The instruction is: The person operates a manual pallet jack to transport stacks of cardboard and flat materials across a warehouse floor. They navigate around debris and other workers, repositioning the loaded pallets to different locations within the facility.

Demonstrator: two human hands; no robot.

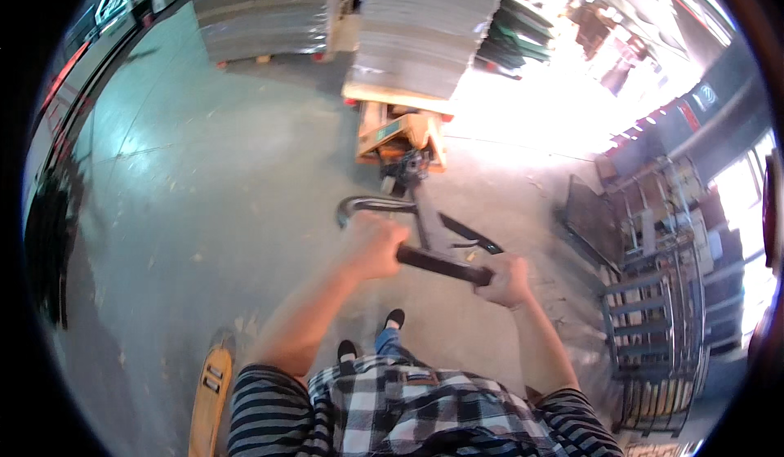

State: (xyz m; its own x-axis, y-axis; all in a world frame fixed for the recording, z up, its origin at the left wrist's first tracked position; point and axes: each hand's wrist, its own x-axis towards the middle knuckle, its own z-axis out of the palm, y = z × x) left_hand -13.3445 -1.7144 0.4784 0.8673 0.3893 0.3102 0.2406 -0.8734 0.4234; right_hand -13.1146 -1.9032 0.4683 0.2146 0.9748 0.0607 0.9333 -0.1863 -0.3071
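Both my hands grip the dark handle (441, 262) of a pallet jack. My left hand (374, 245) is closed round its left end, and my right hand (506, 280) is wrapped round the right end. A small lever sits near the handle's middle. The shaft runs forward to the yellow pallet jack (402, 133), which stands at the front of a wooden pallet (400, 97). On that pallet rises a tall stack of flat grey-brown sheets (416, 40). The jack's forks are hidden beneath the load.
Another wrapped stack of sheets (261, 16) stands at the back left. A yellow fork (209, 400) lies on the floor near my left side. Metal racks (653, 318) and a dark flat panel (594, 224) line the right. Machinery (122, 8) stands far left. Bright light washes over the back right.
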